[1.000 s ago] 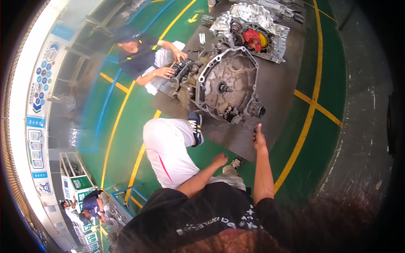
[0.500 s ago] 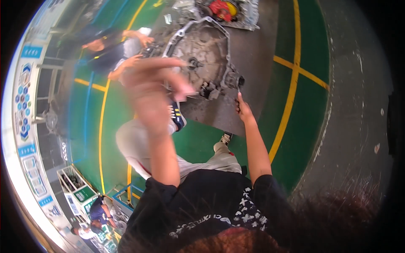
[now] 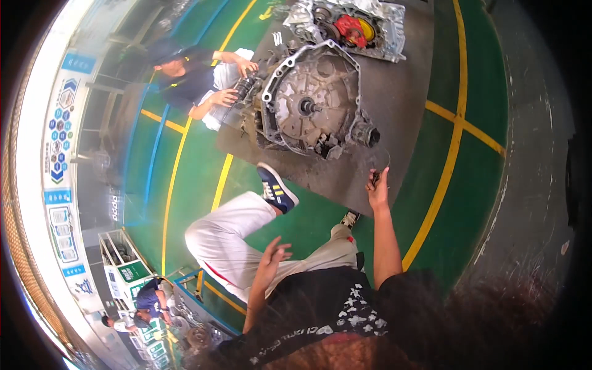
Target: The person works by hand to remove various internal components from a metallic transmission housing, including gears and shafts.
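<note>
My right hand (image 3: 378, 188) is raised by the near right edge of a grey work surface (image 3: 398, 105). Its fingers close on a small dark thing whose kind I cannot make out; a thin, curved, wire-like line rises above the fingertips. Just beyond it is the round dark port of a large metal gearbox housing (image 3: 290, 92), with a shaft stub in its middle; hand and port are apart. My left hand (image 3: 270, 259) hovers near my lap, fingers loosely bent and apart, holding nothing visible.
Across to the left, a co-worker (image 3: 188, 77) has both hands on a dark ridged gear shaft (image 3: 245, 85). Behind the housing lies another open metal casing (image 3: 390, 31) with red and yellow parts. My raised shoe (image 3: 277, 190) is near the work surface. More people (image 3: 148, 299) are at lower left.
My left hand has dropped from over the housing to near my lap. My right hand has drawn back from the round port. The view has shifted, so the scene sits further right.
</note>
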The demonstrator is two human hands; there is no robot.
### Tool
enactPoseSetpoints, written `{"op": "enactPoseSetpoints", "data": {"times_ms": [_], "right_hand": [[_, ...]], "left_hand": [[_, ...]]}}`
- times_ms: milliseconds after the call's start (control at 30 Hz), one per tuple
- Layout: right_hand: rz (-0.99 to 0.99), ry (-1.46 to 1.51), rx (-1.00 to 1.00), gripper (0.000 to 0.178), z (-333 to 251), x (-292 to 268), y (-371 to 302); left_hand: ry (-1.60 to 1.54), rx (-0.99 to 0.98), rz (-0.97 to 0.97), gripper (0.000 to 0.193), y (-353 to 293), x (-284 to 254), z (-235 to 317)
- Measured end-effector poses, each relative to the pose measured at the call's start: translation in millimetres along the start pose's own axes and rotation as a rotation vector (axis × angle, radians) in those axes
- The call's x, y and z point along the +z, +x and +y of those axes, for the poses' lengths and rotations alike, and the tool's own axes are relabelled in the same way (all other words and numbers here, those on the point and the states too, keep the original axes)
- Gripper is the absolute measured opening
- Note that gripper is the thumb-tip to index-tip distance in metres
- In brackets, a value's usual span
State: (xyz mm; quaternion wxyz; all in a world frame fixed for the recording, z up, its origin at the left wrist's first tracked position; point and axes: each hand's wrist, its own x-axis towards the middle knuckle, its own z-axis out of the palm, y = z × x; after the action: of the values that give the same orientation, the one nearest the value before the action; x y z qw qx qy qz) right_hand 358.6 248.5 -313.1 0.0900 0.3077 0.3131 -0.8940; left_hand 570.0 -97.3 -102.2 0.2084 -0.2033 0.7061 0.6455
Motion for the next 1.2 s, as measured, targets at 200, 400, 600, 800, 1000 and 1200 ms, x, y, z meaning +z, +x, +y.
{"op": "enactPoseSetpoints", "data": {"times_ms": [200,400,600,800,1000,1200], "right_hand": [[0.12,-0.25,-0.062,0.059,-4.9,-12.6,-33.0],[0.337,-0.499,-0.098,0.057,-22.2,4.4,-39.0],[0.31,-0.514,-0.137,0.05,-61.3,38.4,-47.4],[0.351,-0.631,-0.239,0.047,-62.8,99.2,-34.6],[0.187,-0.498,-0.177,0.037,-48.8,180.0,20.1],[0.23,-0.25,-0.063,0.03,-19.8,223.0,78.4]], "left_hand": [[0.207,-0.237,0.223,0.062,13.1,-25.9,8.2],[0.812,0.285,-0.179,0.081,112.0,54.5,97.9],[0.089,0.858,0.432,0.078,190.4,117.8,333.0],[-0.435,1.202,-0.349,0.072,161.2,15.5,362.6],[0.175,0.683,0.255,0.059,205.4,-51.0,150.2],[0.536,-0.129,0.155,0.056,201.4,-169.7,-27.6]]}}
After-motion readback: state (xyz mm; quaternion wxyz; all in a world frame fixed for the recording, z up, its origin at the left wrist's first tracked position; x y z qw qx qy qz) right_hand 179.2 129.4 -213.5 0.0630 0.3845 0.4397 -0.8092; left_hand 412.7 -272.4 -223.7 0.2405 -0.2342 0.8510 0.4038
